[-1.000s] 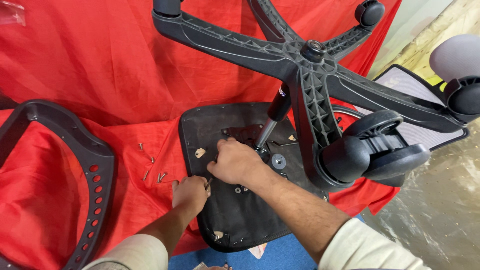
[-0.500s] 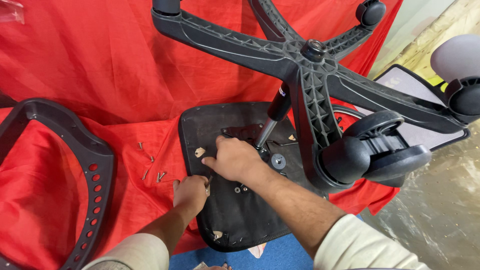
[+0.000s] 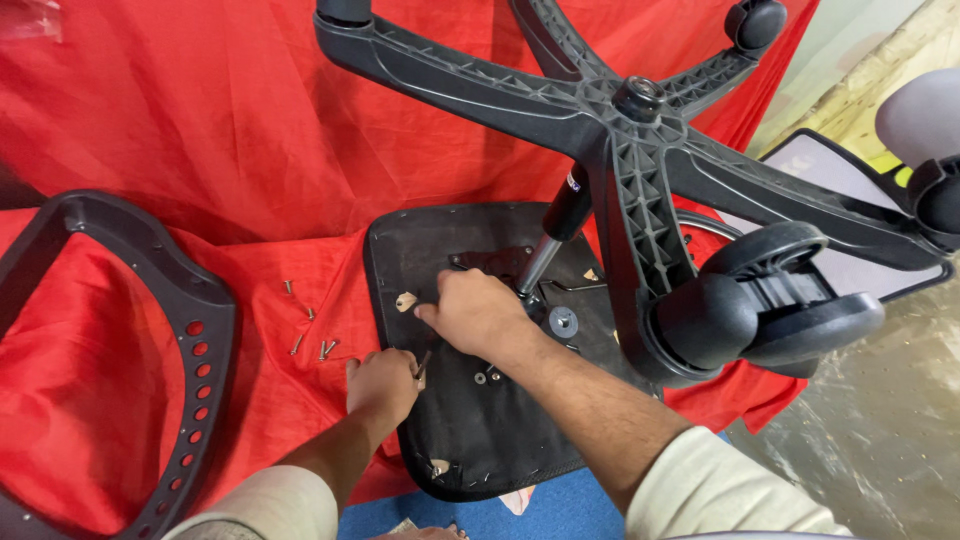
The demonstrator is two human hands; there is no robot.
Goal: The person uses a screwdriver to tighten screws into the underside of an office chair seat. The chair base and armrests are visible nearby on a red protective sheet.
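An overturned office chair is seen from above, laid on a red cloth. Its seat underside, a black, roughly square panel with rounded corners and small pale torn patches, faces upward. Both hands are placed on this panel.

The right hand is laid knuckles-up near the middle of the panel, its fingers curled downward and pointed toward the panel's left edge; whether anything is pinched beneath them cannot be told. Just beyond its knuckles the silver and black gas cylinder rises at a slant to the five-armed black chair base, which is fitted with black casters.

The left hand is set at the panel's left edge, just below and left of the right hand's fingertips. Its fingers are narrowly closed, and a small dark, thin tool or screw is held between them, tilted toward the right hand.

To the left of the left hand's fingers, a few loose screws are scattered on the cloth. Farther left, well apart, a black curved chair frame with a row of holes is laid.
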